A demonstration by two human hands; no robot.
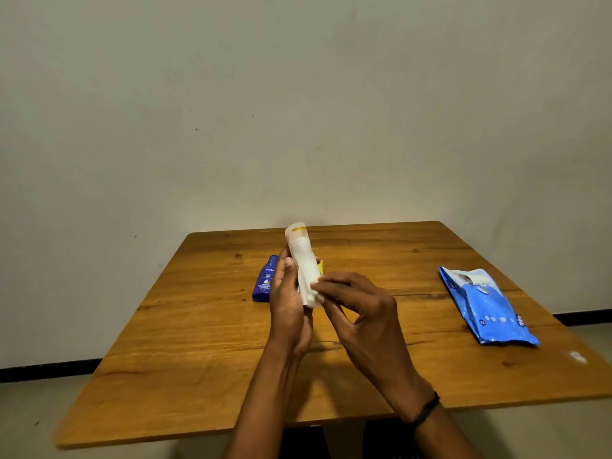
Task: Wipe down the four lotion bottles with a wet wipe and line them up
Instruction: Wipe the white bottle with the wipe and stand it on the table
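My left hand [288, 303] grips a white lotion bottle [299, 250] with a yellow band near its cap, held upright and tilted slightly left above the table's middle. My right hand [357, 309] pinches a white wet wipe [309, 291] against the lower part of that bottle. A blue lotion bottle [265, 278] lies flat on the table just left of my hands. A sliver of a yellow bottle [320, 266] shows behind the white one; most of it is hidden. No other bottle is in sight.
A blue wet-wipe pack [486, 306] lies on the right side of the wooden table [185, 342], its flap lifted. A plain wall stands right behind the table's far edge. A dark band circles my right wrist.
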